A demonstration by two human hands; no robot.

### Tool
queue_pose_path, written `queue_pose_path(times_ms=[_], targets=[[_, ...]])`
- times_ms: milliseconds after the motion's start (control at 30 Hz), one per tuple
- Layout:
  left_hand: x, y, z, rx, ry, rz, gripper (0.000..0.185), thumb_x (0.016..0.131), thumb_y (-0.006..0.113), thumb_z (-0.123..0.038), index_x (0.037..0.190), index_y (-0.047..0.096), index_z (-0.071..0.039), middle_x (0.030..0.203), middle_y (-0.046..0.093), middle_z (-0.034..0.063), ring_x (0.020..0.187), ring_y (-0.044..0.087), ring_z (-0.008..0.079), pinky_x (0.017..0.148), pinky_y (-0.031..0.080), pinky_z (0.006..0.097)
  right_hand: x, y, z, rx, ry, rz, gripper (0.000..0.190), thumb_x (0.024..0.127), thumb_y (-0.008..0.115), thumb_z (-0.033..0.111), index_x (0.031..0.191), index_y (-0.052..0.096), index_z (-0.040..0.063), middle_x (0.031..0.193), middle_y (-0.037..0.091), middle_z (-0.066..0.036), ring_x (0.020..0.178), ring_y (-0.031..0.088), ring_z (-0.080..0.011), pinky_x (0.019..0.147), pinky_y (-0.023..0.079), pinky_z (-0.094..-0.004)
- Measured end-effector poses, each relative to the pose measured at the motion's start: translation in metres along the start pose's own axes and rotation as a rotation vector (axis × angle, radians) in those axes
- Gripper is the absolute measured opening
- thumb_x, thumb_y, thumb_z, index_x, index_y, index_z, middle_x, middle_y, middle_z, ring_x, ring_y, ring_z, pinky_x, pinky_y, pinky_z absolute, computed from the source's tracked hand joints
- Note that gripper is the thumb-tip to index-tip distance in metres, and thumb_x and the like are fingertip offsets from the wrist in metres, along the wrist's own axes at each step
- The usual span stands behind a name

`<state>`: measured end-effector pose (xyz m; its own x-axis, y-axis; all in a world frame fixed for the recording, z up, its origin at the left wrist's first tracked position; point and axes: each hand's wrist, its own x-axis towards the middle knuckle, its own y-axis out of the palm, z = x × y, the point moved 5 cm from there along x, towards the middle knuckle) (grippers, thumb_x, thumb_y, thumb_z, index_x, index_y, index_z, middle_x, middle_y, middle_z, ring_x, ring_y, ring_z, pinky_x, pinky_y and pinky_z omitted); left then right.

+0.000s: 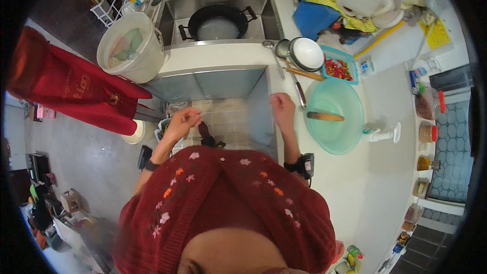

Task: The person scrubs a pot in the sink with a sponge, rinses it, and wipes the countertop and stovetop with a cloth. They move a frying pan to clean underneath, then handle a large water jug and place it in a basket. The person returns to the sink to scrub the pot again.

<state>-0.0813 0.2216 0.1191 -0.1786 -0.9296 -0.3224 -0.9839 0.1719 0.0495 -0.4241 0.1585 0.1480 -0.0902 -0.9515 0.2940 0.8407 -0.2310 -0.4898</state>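
My left hand point(184, 122) hangs in the air before the sink cabinet, fingers loosely bent and nothing visible in it. Curled in and with no object showing, my right hand point(283, 109) hovers by the inner edge of the right-hand counter point(327, 182). Closest to it is a knife point(300, 93) with a dark handle, just to its right. Beyond the knife stands a translucent green plastic basin point(335, 137), with a brown wooden-looking piece point(325, 116) across it. Ahead, a black two-handled wok point(201, 17) holding cloudy liquid sits in the steel sink point(173, 11).
White bowls point(307, 52), chopsticks point(304, 74), a ladle point(268, 44) and a blue basket point(357, 74) of chopped red peppers point(338, 69) crowd the right counter. Left of the sink stands a white bucket point(152, 55). A red apron point(80, 83) hangs at left. Spice jars point(428, 133) line the sill.
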Motion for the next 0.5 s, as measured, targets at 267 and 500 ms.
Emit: queue_pose_path(times_ms=[267,500], targets=[[0.121,-0.062,-0.041,0.07,0.012,0.108,0.014,0.093,0.056,-0.007,0.103,0.059,0.003,0.088,0.066,0.0057,0.085,0.063,0.0129,0.077,0.051,0.0261,0.108,0.118,-0.004,0.02,0.091,0.17,0.023,0.093,0.057,0.023,0.096,0.065,0.001,0.086,0.066,-0.01,0.078,0.062,-0.019,0.071,0.048,-0.0308],[0.168,-0.114,-0.029,0.001,-0.009,-0.07,0.006,0.093,0.055,-0.004,0.091,0.058,0.002,0.085,0.066,0.0062,0.084,0.063,0.0132,0.077,0.051,0.0278,0.253,0.26,-0.024,-0.472,-0.257,0.589,0.029,0.087,0.061,0.029,0.101,0.066,0.003,0.097,0.068,-0.016,0.089,0.066,-0.032,0.079,0.051,-0.0398]])
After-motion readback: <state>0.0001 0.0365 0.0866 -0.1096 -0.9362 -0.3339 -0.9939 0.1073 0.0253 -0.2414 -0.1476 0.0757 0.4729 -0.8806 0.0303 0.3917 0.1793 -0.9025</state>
